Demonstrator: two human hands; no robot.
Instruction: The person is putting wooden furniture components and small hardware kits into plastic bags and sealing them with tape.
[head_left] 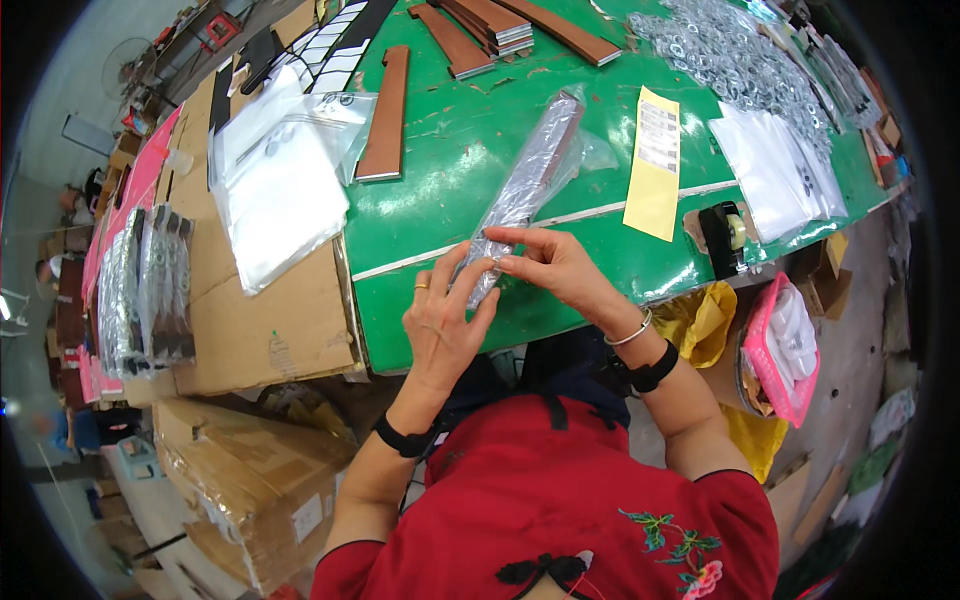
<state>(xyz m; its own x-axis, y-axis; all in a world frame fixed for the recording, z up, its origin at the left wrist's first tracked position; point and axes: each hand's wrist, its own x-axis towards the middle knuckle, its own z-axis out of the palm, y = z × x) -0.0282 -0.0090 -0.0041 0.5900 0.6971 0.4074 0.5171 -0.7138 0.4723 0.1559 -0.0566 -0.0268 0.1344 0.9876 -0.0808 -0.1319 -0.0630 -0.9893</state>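
Observation:
A long narrow strip in a clear plastic bag (530, 165) lies slantwise on the green table, its near end toward me. The strip's kind is hard to make out through the shiny plastic. My left hand (445, 315) closes on the near end from the left side, fingers over the plastic. From the right, my right hand (570, 270) pinches the bag between thumb and forefinger, close beside the left fingertips. Loose clear plastic spreads out to the right of the strip's far part.
Flat brown strips (385, 120) and a stack of them (490, 25) lie farther back. Clear bags (285, 190) rest at left, white bags (775, 170) at right, near a tape dispenser (722, 240). A yellow paper (652, 165), metal rings (730, 60) and wrapped packs (150, 290) are also around.

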